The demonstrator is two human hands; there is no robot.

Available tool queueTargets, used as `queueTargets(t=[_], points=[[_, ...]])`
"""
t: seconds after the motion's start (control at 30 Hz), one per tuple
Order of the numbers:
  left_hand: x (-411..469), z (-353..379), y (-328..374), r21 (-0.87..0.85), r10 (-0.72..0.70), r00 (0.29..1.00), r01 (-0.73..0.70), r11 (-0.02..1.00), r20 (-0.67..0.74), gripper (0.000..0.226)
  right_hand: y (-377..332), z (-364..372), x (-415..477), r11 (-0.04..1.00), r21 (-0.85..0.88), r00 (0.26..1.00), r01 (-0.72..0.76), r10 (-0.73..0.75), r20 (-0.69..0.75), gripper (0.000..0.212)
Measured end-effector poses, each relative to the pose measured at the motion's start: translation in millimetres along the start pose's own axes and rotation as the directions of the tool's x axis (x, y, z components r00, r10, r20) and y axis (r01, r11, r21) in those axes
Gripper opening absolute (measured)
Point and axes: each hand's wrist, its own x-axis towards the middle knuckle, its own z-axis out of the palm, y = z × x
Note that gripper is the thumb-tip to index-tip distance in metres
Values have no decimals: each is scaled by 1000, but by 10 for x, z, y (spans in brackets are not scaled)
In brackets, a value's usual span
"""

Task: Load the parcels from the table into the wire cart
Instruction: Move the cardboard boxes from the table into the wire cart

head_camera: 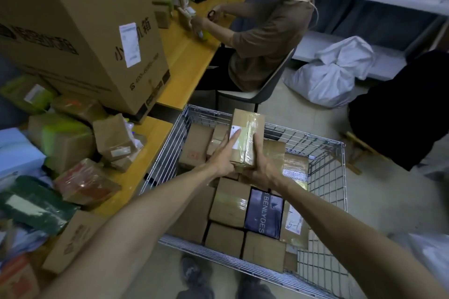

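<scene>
Parcel [245, 138]: a taped carton held above the wire cart [340, 177], toward its 12 o'clock end, over the packed boxes [228, 204].
Left hand [222, 156]: straight fingers pressed flat on the labelled face, probably to steady it.
Right hand [261, 167]: wrapped round the near lower end, seemingly bearing the weight.
Table [148, 153]: at the cart's 9 o'clock, with more parcels to load.

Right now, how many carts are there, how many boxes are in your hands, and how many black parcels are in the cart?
wire cart: 1
brown box held between left hand and right hand: 1
black parcel lying in the wire cart: 1
Total: 3
</scene>
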Motion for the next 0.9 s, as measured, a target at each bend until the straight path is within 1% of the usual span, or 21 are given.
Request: queueTargets(t=[0.1, 0.23, 0.27, 0.3, 0.37, 0.4, 0.43, 0.47, 0.5, 0.53, 0.6, 0.67, 0.8, 0.87, 0.9], points=[[165, 299, 248, -6, -5, 1000, 5, 1000, 16, 120, 287, -270, -86, 997, 81, 1000, -13, 11, 28, 137], [501, 760, 473, 37, -22, 998, 19, 999, 60, 121, 769, -566, -231, 985, 170, 1000, 15, -14, -8, 132], [577, 881, 534, 31, -25, 996, 22, 999, 82, 117, 907, -607, -256, 984, 176, 1000, 12, -8, -24, 131], [649, 1018, 564, 14, 7, 994, -8, 1000, 107, 106, 1038, -644, -277, 984, 178, 999, 4, 3, -38, 131], [702, 1228, 688, 27, 64, 982, -69, 997, 177, 77, 1285, -700, -318, 983, 181, 999, -31, 38, -31, 129], [765, 1323, 693, -8, 66, 980, -66, 998, 188, 78, 1387, -722, -333, 982, 182, 998, -48, 55, -32, 129], [873, 1446, 640, -47, 35, 981, -26, 999, 193, 93, 1475, -736, -350, 980, 182, 996, -76, 84, -35, 129], [939, 1540, 619, -7, 16, 980, -15, 1000, 200, 111, 1571, -740, -363, 975, 190, 992, -116, 123, -27, 129], [958, 1598, 646, 33, 11, 976, -19, 999, 218, 122, 1637, -749, -382, 968, 205, 988, -142, 151, -28, 129], [987, 1661, 663, 49, 5, 968, -17, 999, 250, 126, 1696, -747, -395, 961, 219, 982, -172, 184, -35, 129], [1058, 1816, 680, 27, 16, 955, -25, 999, 296, 126, 1854, -702, -441, 946, 245, 971, -213, 232, -51, 127], [1116, 2004, 641, 38, 19, 945, -34, 999, 326, 126, 2027, -644, -480, 930, 271, 963, -249, 268, -39, 125], [1082, 2416, 325, 32, -15, 927, 3, 999, 374, 130, 2316, -415, -626, 891, 307, 934, -334, 356, -15, 124], [993, 2636, 124, 32, -16, 920, 4, 999, 391, 129, 2434, -253, -702, 867, 305, 914, -393, 405, 24, 116], [947, 2740, 28, 31, -36, 917, 26, 999, 398, 128, 2489, -168, -737, 870, 291, 915, -397, 402, 46, 107]])
